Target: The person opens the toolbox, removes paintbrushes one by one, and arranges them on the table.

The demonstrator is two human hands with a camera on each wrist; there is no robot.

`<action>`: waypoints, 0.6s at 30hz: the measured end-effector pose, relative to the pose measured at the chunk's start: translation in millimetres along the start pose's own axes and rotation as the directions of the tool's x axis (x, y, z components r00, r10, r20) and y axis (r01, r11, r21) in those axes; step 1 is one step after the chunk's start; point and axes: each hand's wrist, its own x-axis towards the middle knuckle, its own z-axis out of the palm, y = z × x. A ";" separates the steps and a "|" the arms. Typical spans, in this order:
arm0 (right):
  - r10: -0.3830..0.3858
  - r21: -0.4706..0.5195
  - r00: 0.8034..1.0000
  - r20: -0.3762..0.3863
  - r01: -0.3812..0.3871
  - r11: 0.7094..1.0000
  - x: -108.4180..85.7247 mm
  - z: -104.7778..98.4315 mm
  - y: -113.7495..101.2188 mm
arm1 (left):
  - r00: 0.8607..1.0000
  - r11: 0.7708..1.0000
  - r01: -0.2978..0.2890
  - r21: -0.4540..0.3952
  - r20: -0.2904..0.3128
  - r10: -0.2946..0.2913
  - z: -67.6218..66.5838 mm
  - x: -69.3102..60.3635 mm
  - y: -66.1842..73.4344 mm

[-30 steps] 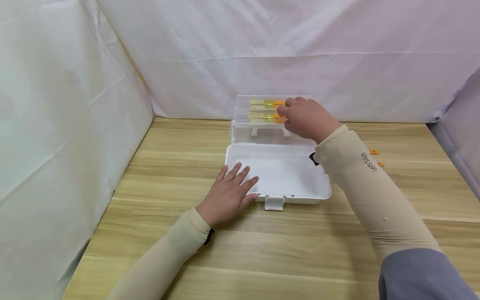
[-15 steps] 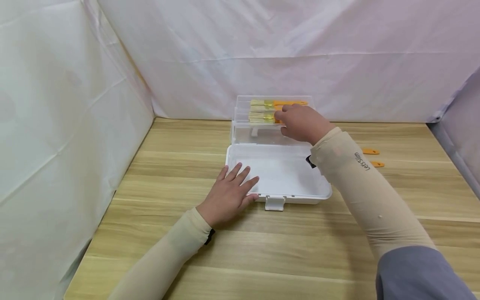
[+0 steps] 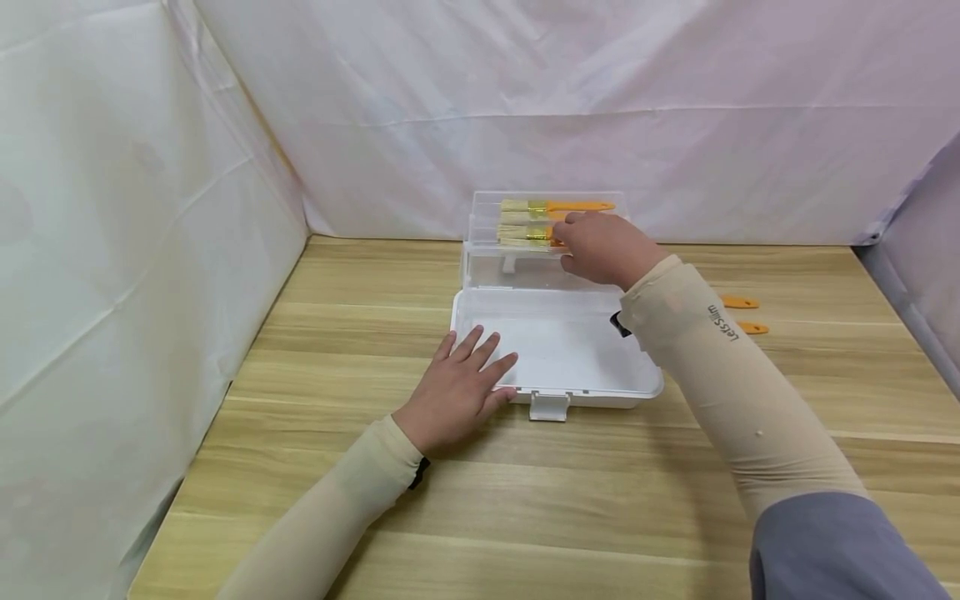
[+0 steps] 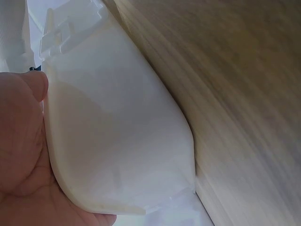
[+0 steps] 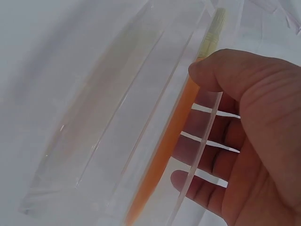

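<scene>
The white box [image 3: 562,358] stands with its clear lid [image 3: 495,271] raised at the back. My left hand [image 3: 457,396] rests on the box's front left corner with fingers spread; in the left wrist view its thumb lies along the rim of the box [image 4: 117,122]. Several brushes with pale bristles [image 3: 517,206] and orange handles lie in the clear lid compartment. In the right wrist view my right hand [image 5: 254,132] pinches an orange brush handle [image 5: 169,141] under the thumb, its other fingers behind the clear wall. In the head view my right hand [image 3: 603,248] covers part of the handles.
Two orange handle ends [image 3: 741,302] show on the wooden table [image 3: 525,517] right of the box, partly hidden by my right sleeve. White cloth [image 3: 600,108] hangs behind the table, and more cloth stands at the left and right sides.
My right hand has moved slightly left and down toward the nearer brushes, uncovering the rear brush's handle. My left hand and the box have stayed in place.
</scene>
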 end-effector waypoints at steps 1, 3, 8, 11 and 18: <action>0.002 0.001 1.000 0.004 -0.002 1.000 0.0 0.0 -0.1 | 1.000 1.000 0.001 0.000 0.002 -0.001 -0.1 0.0 0.2; 0.000 -0.003 1.000 0.008 0.000 1.000 -0.5 0.1 0.1 | 1.000 1.000 0.003 -0.003 0.006 -0.003 -0.3 0.1 0.6; -0.025 -0.009 0.999 -0.026 0.024 1.000 -2.6 -2.0 0.9 | 1.000 1.000 0.006 -0.005 0.010 -0.006 -0.9 -0.3 0.7; -0.037 0.001 0.998 -0.049 0.037 0.999 -3.2 -3.2 0.9 | 1.000 1.000 0.005 -0.004 0.001 -0.005 -0.6 -0.4 0.1; -0.034 0.042 0.999 -0.038 0.036 0.998 -4.4 -0.8 -0.7 | 1.000 1.000 0.005 0.004 -0.012 -0.005 0.7 -1.2 -1.4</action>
